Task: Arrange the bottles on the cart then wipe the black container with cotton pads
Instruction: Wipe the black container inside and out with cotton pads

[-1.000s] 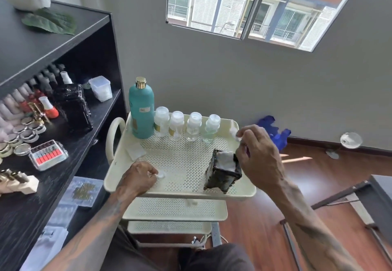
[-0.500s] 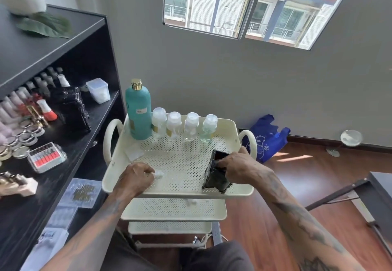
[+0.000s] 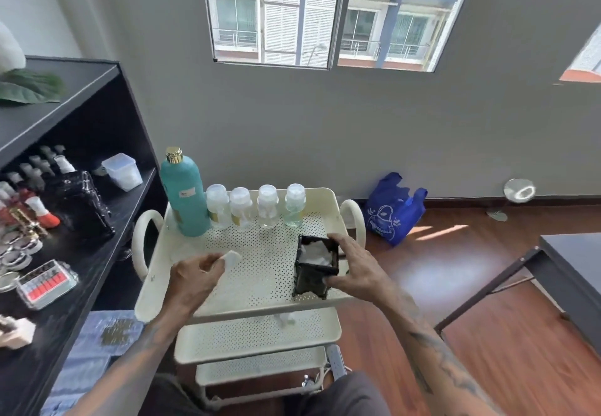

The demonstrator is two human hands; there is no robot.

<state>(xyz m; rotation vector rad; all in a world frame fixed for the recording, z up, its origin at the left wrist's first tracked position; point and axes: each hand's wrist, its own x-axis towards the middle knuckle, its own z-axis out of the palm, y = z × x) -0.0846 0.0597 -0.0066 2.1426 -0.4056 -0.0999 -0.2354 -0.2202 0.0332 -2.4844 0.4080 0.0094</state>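
The black container (image 3: 315,267) stands upright on the top tray of the cream cart (image 3: 260,272), toward its right front corner, with white cotton pads (image 3: 317,253) filling its open top. The right hand (image 3: 354,266) wraps the container from its right side: the fingers (image 3: 338,241) lie over the far rim and the thumb presses the near front corner, so the hand is closed around it. The left hand (image 3: 193,274) rests on the tray well to the left of the container, curled, pinching a single white pad (image 3: 232,257) between thumb and fingers; that pad points toward the container but does not touch it.

Along the back edge of the tray, a tall teal bottle (image 3: 183,194) with a gold cap stands at the left, and four small clear bottles (image 3: 257,206) stand in a row just beside it. A black shelf (image 3: 107,207) with small items stands left of the cart, and a blue bag (image 3: 393,209) sits on the floor by the wall.
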